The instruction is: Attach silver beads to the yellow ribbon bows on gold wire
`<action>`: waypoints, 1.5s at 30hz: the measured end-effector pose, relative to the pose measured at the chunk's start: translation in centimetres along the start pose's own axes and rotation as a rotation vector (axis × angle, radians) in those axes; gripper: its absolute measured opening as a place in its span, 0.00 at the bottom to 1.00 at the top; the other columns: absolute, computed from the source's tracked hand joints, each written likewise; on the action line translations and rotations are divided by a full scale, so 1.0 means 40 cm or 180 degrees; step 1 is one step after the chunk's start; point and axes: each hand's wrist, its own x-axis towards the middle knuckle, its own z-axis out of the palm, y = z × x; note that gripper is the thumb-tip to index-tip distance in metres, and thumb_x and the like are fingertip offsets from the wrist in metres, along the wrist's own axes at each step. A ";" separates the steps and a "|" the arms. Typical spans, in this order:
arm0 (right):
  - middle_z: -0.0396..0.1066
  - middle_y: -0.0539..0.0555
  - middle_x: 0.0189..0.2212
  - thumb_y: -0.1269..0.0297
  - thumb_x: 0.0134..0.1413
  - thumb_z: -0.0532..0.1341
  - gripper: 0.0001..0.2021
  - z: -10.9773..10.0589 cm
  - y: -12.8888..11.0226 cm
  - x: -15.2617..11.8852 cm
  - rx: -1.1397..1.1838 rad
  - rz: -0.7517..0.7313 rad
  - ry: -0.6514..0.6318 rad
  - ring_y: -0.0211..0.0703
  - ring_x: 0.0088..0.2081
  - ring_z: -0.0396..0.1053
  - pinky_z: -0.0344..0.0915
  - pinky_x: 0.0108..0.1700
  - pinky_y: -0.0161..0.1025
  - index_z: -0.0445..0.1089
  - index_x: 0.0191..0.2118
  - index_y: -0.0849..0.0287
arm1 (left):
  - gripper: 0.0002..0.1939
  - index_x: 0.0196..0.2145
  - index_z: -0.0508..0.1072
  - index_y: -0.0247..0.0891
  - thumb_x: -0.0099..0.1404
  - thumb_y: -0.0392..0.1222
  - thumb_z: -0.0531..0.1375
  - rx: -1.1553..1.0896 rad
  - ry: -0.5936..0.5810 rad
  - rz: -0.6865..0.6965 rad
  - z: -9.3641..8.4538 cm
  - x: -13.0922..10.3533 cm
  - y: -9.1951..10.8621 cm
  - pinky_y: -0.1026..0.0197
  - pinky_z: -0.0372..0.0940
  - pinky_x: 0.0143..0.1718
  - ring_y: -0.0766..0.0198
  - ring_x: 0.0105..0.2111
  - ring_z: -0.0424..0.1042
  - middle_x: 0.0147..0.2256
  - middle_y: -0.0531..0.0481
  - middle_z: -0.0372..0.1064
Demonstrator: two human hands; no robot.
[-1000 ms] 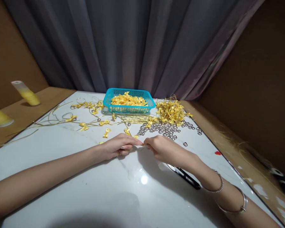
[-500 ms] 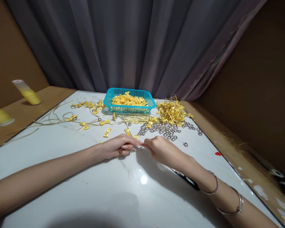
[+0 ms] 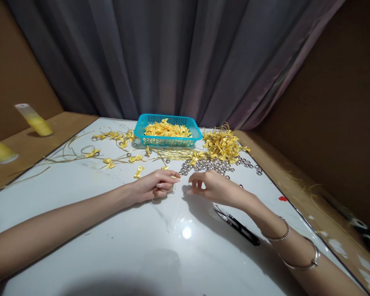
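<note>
My left hand [image 3: 158, 183] is closed in a pinch over the middle of the table. A thin gold cord [image 3: 173, 189] shows at its fingers, and a bit of yellow peeks out at the fingertips; the rest of what it grips is hidden. Just to the right, my right hand [image 3: 208, 187] has its thumb and fingers apart, with nothing visible between them. Black thread snips [image 3: 239, 226] lie below the right hand. Beyond both hands are loose small metal rings [image 3: 214, 165] and a yellow ribbon bow [image 3: 139, 172].
A blue basket [image 3: 138, 130] of yellow bows stands at the back. Right of it is a heap of corded bows [image 3: 223, 144]. Gold cords [image 3: 175, 154] lie across the table [image 3: 126, 255]. Two yellow spools [image 3: 40, 124] stand at the left. A red scrap [image 3: 283, 198] is at the right.
My hands have come apart from each other. The right hand has opened its fingers and shifted slightly right and up, so the snips show fully. The left hand has moved slightly.
</note>
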 end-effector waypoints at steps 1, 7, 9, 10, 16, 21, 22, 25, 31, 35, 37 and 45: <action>0.72 0.54 0.28 0.67 0.49 0.62 0.09 0.008 -0.004 0.008 0.0280 -0.0019 -0.0004 0.37 0.28 0.65 0.55 0.29 0.31 0.72 0.37 0.64 | 0.07 0.33 0.65 0.35 0.55 0.32 0.61 -0.0015 -0.0072 0.0011 -0.001 -0.001 -0.001 0.72 0.33 0.13 0.76 0.14 0.34 0.13 0.64 0.41; 0.72 0.52 0.25 0.65 0.48 0.63 0.10 0.055 -0.029 0.041 0.1887 0.0069 -0.0255 0.34 0.25 0.63 0.59 0.28 0.30 0.75 0.35 0.66 | 0.07 0.32 0.63 0.37 0.57 0.33 0.60 0.0038 -0.0366 0.0117 -0.002 -0.002 -0.012 0.73 0.34 0.13 0.76 0.14 0.33 0.13 0.64 0.42; 0.72 0.52 0.23 0.65 0.49 0.61 0.09 0.059 -0.032 0.039 0.2181 0.0188 -0.0341 0.32 0.23 0.61 0.57 0.25 0.29 0.76 0.32 0.66 | 0.07 0.33 0.62 0.37 0.58 0.33 0.59 0.0060 -0.0380 0.0190 -0.001 -0.001 -0.014 0.73 0.34 0.13 0.76 0.13 0.34 0.13 0.65 0.43; 0.72 0.53 0.24 0.65 0.50 0.61 0.10 0.058 -0.032 0.037 0.2306 0.0209 -0.0419 0.32 0.23 0.61 0.56 0.23 0.29 0.76 0.31 0.66 | 0.07 0.33 0.62 0.37 0.58 0.33 0.59 0.0050 -0.0367 0.0225 -0.001 0.000 -0.015 0.73 0.34 0.13 0.77 0.13 0.34 0.13 0.65 0.43; 0.73 0.53 0.21 0.64 0.44 0.63 0.08 0.047 -0.007 0.029 0.2683 0.0340 -0.0749 0.31 0.19 0.59 0.52 0.18 0.28 0.77 0.25 0.65 | 0.10 0.33 0.61 0.38 0.56 0.32 0.60 -0.0107 -0.0166 0.0319 -0.004 0.003 -0.007 0.73 0.33 0.13 0.76 0.12 0.38 0.12 0.65 0.41; 0.72 0.52 0.18 0.68 0.39 0.64 0.07 0.037 0.007 0.027 0.2843 0.0499 -0.1028 0.30 0.17 0.56 0.47 0.17 0.29 0.76 0.24 0.66 | 0.13 0.34 0.61 0.38 0.52 0.29 0.61 -0.0250 0.0073 0.0337 -0.011 0.010 0.002 0.72 0.31 0.13 0.76 0.11 0.38 0.11 0.66 0.41; 0.71 0.52 0.17 0.68 0.39 0.63 0.06 0.034 0.006 0.025 0.2823 0.0481 -0.1090 0.30 0.17 0.55 0.46 0.17 0.29 0.76 0.23 0.66 | 0.14 0.34 0.61 0.38 0.52 0.29 0.61 -0.0285 0.0096 0.0345 -0.013 0.012 0.003 0.72 0.30 0.13 0.76 0.11 0.39 0.11 0.66 0.41; 0.69 0.51 0.15 0.69 0.39 0.62 0.06 0.030 0.001 0.021 0.2773 0.0435 -0.1271 0.29 0.16 0.54 0.45 0.18 0.30 0.75 0.21 0.66 | 0.14 0.34 0.61 0.38 0.52 0.28 0.61 -0.0377 0.0137 0.0366 -0.022 0.015 0.005 0.72 0.30 0.14 0.77 0.11 0.40 0.12 0.66 0.41; 0.67 0.50 0.13 0.68 0.39 0.63 0.06 0.024 0.011 0.013 0.2754 0.0479 -0.1367 0.29 0.16 0.52 0.46 0.19 0.30 0.73 0.19 0.66 | 0.14 0.34 0.61 0.38 0.52 0.26 0.60 -0.0544 0.0166 0.0454 -0.037 0.020 0.012 0.73 0.30 0.13 0.77 0.11 0.41 0.12 0.66 0.41; 0.66 0.49 0.14 0.61 0.44 0.63 0.12 0.012 0.024 0.010 0.2526 0.0429 -0.1161 0.30 0.16 0.52 0.45 0.18 0.31 0.72 0.21 0.66 | 0.13 0.34 0.62 0.38 0.53 0.27 0.59 -0.0505 0.0079 0.0403 -0.039 0.019 0.010 0.73 0.31 0.13 0.76 0.11 0.40 0.12 0.65 0.40; 0.68 0.50 0.18 0.60 0.45 0.63 0.12 0.018 0.022 0.015 0.2385 0.0432 -0.0678 0.31 0.18 0.56 0.50 0.20 0.31 0.72 0.25 0.67 | 0.12 0.34 0.62 0.38 0.54 0.28 0.59 -0.0415 0.0014 0.0394 -0.032 0.015 0.006 0.73 0.31 0.13 0.76 0.11 0.38 0.12 0.65 0.40; 0.70 0.49 0.23 0.66 0.47 0.64 0.13 0.089 -0.028 0.036 0.3197 0.0092 -0.0297 0.33 0.22 0.62 0.58 0.27 0.31 0.65 0.39 0.65 | 0.08 0.36 0.61 0.39 0.60 0.37 0.59 0.0461 -0.0541 0.0626 0.008 -0.010 -0.007 0.73 0.41 0.14 0.75 0.13 0.39 0.12 0.64 0.47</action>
